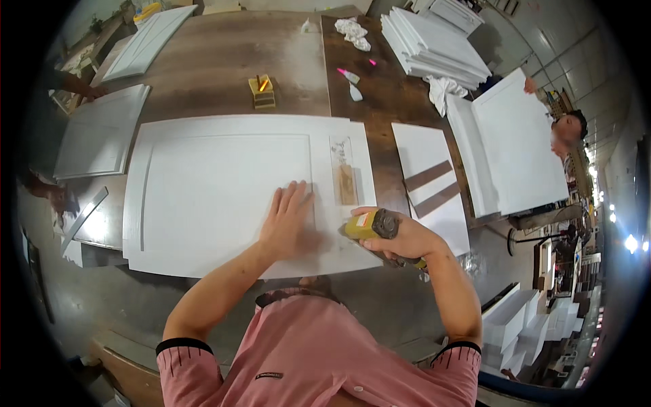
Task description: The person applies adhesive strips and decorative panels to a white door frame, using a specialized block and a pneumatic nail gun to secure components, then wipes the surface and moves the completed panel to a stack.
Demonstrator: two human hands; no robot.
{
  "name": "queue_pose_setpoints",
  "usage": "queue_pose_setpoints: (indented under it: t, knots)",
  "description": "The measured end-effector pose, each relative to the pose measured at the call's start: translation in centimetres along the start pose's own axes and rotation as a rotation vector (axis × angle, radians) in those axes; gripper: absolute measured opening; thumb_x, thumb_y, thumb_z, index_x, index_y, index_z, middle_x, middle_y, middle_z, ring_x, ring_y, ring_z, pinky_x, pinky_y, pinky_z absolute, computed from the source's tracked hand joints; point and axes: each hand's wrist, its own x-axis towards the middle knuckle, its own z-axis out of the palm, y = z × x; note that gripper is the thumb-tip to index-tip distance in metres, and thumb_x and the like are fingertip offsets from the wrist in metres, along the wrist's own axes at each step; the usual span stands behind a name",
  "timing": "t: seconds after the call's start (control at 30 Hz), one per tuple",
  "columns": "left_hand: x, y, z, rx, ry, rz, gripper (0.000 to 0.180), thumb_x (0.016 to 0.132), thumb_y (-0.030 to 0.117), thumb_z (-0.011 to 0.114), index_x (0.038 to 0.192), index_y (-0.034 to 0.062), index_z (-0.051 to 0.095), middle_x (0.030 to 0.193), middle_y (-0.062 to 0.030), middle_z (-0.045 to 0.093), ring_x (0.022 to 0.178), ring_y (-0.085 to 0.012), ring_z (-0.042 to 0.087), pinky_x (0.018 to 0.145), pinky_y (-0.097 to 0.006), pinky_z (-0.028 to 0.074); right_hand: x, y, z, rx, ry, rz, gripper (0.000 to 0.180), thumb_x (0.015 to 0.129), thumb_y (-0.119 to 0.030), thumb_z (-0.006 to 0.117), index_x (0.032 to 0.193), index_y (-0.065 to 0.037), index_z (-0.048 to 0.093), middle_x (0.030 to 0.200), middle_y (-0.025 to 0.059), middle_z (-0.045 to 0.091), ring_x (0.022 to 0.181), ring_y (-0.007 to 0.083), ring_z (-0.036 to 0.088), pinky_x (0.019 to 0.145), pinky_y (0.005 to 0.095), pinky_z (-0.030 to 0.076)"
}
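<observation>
A large white door panel (217,197) with a framed recess lies flat on the brown table before me. My left hand (286,224) rests on it with fingers stretched out, near the recess's right edge. At the panel's lower right, my right hand (410,237) is wrapped round a yellow-green and black power tool (365,224). The tool's working end is hidden, so I cannot tell exactly where it touches. Just beyond it, a tan wooden block (347,185) lies on a clear rectangular plate (340,149) on the panel.
Right of the panel, two brown strips (434,201) cross a white board (422,146). A yellow box (262,91), small bottles (354,92) and a white cloth (352,32) sit farther back. Stacked panels (434,44) stand far right. Other people handle panels at both sides.
</observation>
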Motion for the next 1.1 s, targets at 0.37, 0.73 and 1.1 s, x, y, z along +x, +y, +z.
queue_pose_setpoints:
  t: [0.37, 0.73, 1.1]
  knots:
    - [-2.0, 1.2, 0.0, -0.035, -0.055, -0.023, 0.103, 0.08, 0.053, 0.081, 0.158, 0.0028, 0.036, 0.168, -0.0265, 0.02, 0.158, -0.0452, 0.013, 0.128, -0.059, 0.01, 0.7, -0.5, 2.2, -0.198, -0.035, -0.073, 0.065, 0.088, -0.019, 0.08, 0.148, -0.024, 0.056, 0.091, -0.0012, 0.067, 0.062, 0.0097, 0.057, 0.055, 0.0272, 0.049]
    - [-1.7, 1.3, -0.2, -0.024, -0.072, -0.058, 0.105, 0.079, 0.054, 0.082, 0.159, 0.0046, 0.035, 0.169, -0.0241, 0.019, 0.159, -0.0426, 0.011, 0.13, -0.057, 0.007, 1.1, -0.8, 2.7, -0.247, 0.0, -0.107, 0.066, 0.087, -0.017, 0.079, 0.148, -0.023, 0.055, 0.094, 0.0006, 0.068, 0.062, 0.0105, 0.059, 0.06, 0.0279, 0.052]
    - [-1.9, 1.0, 0.1, -0.028, -0.059, -0.036, 0.105, 0.079, 0.055, 0.082, 0.158, 0.0031, 0.036, 0.169, -0.0239, 0.019, 0.159, -0.0421, 0.01, 0.13, -0.057, 0.007, -0.1, -1.7, 3.1, -0.18, -0.003, -0.003, 0.067, 0.087, -0.022, 0.077, 0.149, -0.024, 0.054, 0.095, 0.0034, 0.069, 0.061, 0.0117, 0.06, 0.06, 0.0285, 0.052]
